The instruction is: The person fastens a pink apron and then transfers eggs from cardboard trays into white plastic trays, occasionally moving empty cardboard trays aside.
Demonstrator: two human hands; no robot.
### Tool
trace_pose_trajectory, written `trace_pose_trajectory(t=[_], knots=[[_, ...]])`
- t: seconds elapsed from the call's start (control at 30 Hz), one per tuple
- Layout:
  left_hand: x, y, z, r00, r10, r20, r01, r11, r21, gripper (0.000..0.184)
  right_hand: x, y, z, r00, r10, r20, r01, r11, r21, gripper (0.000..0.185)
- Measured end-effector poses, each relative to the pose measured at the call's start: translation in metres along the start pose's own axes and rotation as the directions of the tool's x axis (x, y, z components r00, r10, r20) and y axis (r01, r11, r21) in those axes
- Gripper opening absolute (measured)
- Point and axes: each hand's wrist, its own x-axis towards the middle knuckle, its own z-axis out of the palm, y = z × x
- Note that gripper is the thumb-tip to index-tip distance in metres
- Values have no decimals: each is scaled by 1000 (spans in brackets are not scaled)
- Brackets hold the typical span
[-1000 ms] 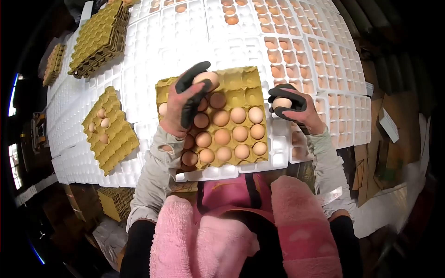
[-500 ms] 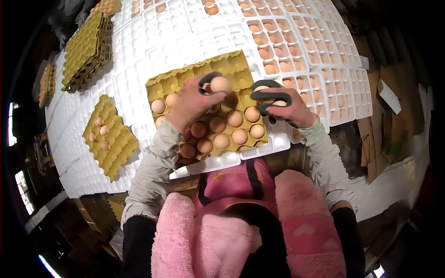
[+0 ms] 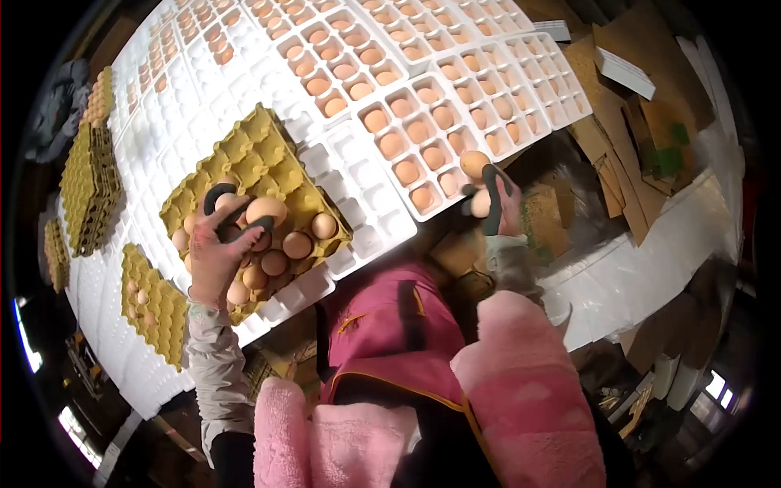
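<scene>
My left hand (image 3: 213, 254), its thumb and some fingers covered in dark material, curls around eggs, a pale egg (image 3: 267, 211) among them. It is above a yellow-brown pulp egg tray (image 3: 256, 146), where several brown eggs (image 3: 297, 245) sit in the near cups. To the right, my right hand (image 3: 506, 207) grips two eggs, a browner egg (image 3: 473, 164) above and a paler egg (image 3: 480, 203) below. That hand is beside the near corner of a white plastic tray (image 3: 416, 213) filled with eggs in separate cells. Part of the right fingers is hidden behind the eggs.
More white trays with eggs (image 3: 329, 53) cover the far side. Stacked pulp trays (image 3: 89, 187) stand at left, near a smaller pulp tray (image 3: 159, 325) holding a few eggs. Cardboard (image 3: 643, 146) and plastic sheeting (image 3: 643, 252) lie at right.
The view has turned to the right. My right hand has moved away from the pulp tray to the white trays' near edge, carrying eggs. My left hand stays over the pulp tray.
</scene>
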Motion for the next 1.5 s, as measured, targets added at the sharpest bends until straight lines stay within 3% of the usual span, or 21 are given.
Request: trace_pose_trajectory(t=[0.03,0.07,0.17,0.27,0.33,0.4,0.43,0.5,0.53,0.6,0.63,0.67,0.77,0.87,1.07,1.1,1.17,1.27,1.4,1.47,1.5], knots=[[-6,7,-2,988,-155,-1,149,946,-287,49,5,1,-4,933,-358,-48,278,798,-535,20],[-11,17,-3,954,-297,34,266,792,-549,49,6,-5,-20,797,-553,242,310,30,-950,29],[-33,18,25,949,-260,-178,67,718,-693,48,25,11,-43,911,-323,257,412,678,-609,46],[-52,19,33,825,-502,-259,-22,429,-903,47,6,-24,53,834,-270,482,517,76,-853,58],[-65,29,23,834,-518,-191,-20,318,-948,53,-9,-22,122,632,-113,766,775,103,-624,55],[-84,15,15,908,-407,-95,-14,198,-980,51,-16,0,172,405,27,914,912,-89,-402,60],[-92,11,11,888,-428,-168,40,436,-899,50,-21,4,202,525,316,790,840,-341,-421,60],[-101,5,5,842,-436,-317,75,678,-732,52,9,34,187,492,264,830,866,-249,-434,51],[-99,17,-3,805,-525,-277,17,487,-873,58,8,21,190,488,241,839,872,-180,-455,49],[-103,-3,-20,876,-407,-258,-21,502,-865,65,6,4,198,488,209,848,869,-24,-494,46],[-99,-11,-30,885,-383,-263,-17,539,-842,66,21,0,208,579,280,765,605,482,-634,49],[-93,-19,-37,892,-362,-269,-14,573,-819,67,34,-15,212,625,547,557,19,703,-711,50],[-45,-40,-59,907,-314,-281,-20,633,-774,60,67,-7,267,825,315,470,-263,949,-175,52],[37,-64,-85,946,39,-323,-176,896,-408,53,145,12,300,850,158,502,-83,982,-169,43],[229,-101,-132,982,187,22,-187,959,212,50,267,53,383,847,151,509,-20,967,-254,35],[255,-117,-131,975,200,93,-218,933,287,52,290,73,380,802,-20,597,302,876,-376,37],[299,-154,-125,954,199,222,-275,878,391,53,293,66,399,835,35,549,357,725,-589,46],[329,-167,-117,929,39,369,-217,864,454,51,312,87,394,612,-198,765,758,-126,-639,59],[348,-163,-110,954,-23,299,-139,850,508,34,315,72,409,684,-167,710,720,-6,-694,63],[359,-150,-94,982,151,-113,-143,987,70,33,332,67,426,721,-358,593,693,391,-606,54],[371,-146,-79,938,181,-295,-208,976,-61,32,339,72,435,646,-497,580,764,412,-497,45]])
